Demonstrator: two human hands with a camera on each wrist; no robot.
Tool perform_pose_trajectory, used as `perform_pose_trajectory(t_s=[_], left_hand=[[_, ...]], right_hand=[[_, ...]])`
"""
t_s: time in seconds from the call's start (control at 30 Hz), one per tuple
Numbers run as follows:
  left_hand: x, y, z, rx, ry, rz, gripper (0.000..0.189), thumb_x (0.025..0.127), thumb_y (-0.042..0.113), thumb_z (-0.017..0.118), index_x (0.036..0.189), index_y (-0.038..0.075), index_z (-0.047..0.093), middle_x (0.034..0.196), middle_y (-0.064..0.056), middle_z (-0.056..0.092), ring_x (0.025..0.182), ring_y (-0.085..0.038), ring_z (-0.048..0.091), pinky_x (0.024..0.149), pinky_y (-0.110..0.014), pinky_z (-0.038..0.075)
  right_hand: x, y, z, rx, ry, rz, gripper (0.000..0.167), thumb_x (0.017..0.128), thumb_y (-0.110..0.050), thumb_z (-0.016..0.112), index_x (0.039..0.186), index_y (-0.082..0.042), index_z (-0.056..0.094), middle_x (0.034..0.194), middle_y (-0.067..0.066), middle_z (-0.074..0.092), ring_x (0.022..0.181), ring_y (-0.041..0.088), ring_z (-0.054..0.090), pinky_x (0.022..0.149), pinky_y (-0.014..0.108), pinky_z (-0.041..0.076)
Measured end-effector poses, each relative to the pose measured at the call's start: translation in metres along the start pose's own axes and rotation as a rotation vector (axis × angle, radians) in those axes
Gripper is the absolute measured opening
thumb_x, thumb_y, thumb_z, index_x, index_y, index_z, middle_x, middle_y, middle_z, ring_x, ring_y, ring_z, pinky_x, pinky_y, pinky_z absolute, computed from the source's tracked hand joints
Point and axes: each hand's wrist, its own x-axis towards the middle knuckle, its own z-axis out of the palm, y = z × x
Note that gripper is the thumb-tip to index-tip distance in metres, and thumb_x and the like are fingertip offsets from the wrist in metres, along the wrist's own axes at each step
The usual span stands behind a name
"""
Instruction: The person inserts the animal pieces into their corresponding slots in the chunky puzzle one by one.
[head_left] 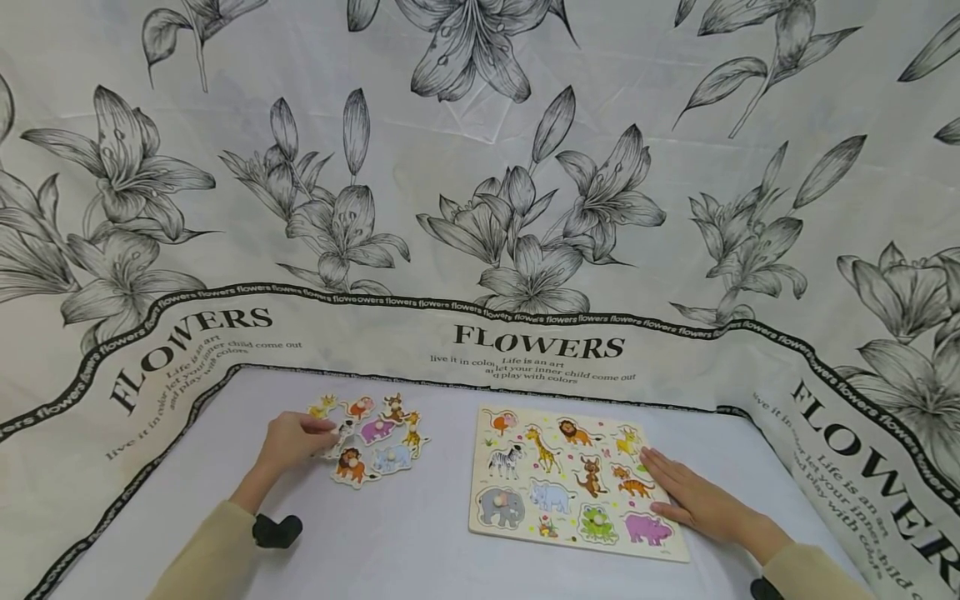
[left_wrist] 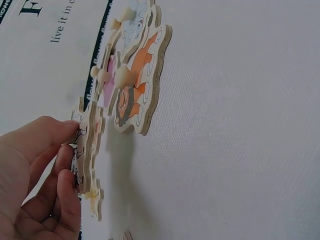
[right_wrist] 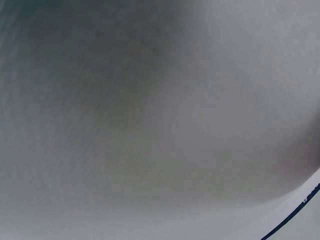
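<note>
My left hand (head_left: 294,438) pinches a wooden zebra puzzle piece (left_wrist: 87,150) between thumb and fingers, its edge turned toward the left wrist camera. Right beside that hand lie the loose lion piece (head_left: 351,467), the purple hippo piece (head_left: 377,430) and the blue rhino piece (head_left: 392,457). With fingers stretched out, my right hand (head_left: 693,496) rests on the right edge of the wooden animal puzzle board (head_left: 517,536). A grey elephant (head_left: 501,507) with a knob sits at the board's lower left. The right wrist view is a grey blur without the board.
More loose pieces lie in the same cluster: a monkey (head_left: 359,407), a kangaroo (head_left: 394,408), a giraffe (head_left: 412,433) and a yellow animal (head_left: 322,406). A white cloth (head_left: 375,542) covers the table. Behind hangs a flower-printed curtain (head_left: 465,250).
</note>
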Motion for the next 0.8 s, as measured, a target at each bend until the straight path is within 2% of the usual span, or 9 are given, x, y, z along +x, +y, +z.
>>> perform_pose_trajectory(t_s=[0.23, 0.47, 0.8], left_hand=[[-0.003, 0.009, 0.001, -0.019, -0.016, -0.027, 0.023, 0.079, 0.017, 0.076, 0.097, 0.002, 0.074, 0.083, -0.006, 0.072, 0.069, -0.013, 0.06, 0.058, -0.025, 0.048], [-0.001, 0.023, 0.002, -0.028, 0.005, 0.017, 0.023, 0.079, 0.016, 0.077, 0.096, 0.002, 0.075, 0.082, -0.007, 0.072, 0.065, -0.012, 0.059, 0.057, -0.025, 0.048], [-0.003, 0.038, 0.006, -0.021, 0.005, 0.043, 0.021, 0.078, 0.018, 0.078, 0.093, 0.004, 0.075, 0.081, -0.006, 0.072, 0.065, -0.011, 0.06, 0.056, -0.025, 0.047]], right_hand=[[0.001, 0.001, 0.0, 0.007, 0.001, -0.006, 0.069, 0.096, -0.04, 0.054, 0.146, 0.003, 0.033, 0.148, 0.028, 0.036, 0.135, -0.02, -0.013, 0.104, -0.001, -0.009], [0.0, 0.002, 0.0, 0.0, 0.003, -0.008, 0.069, 0.096, -0.04, 0.054, 0.146, 0.002, 0.033, 0.148, 0.028, 0.036, 0.135, -0.021, -0.012, 0.103, -0.001, -0.009], [0.001, 0.001, 0.0, 0.005, 0.006, -0.018, 0.069, 0.096, -0.039, 0.054, 0.146, 0.003, 0.033, 0.147, 0.029, 0.036, 0.136, -0.02, -0.012, 0.104, -0.001, -0.008]])
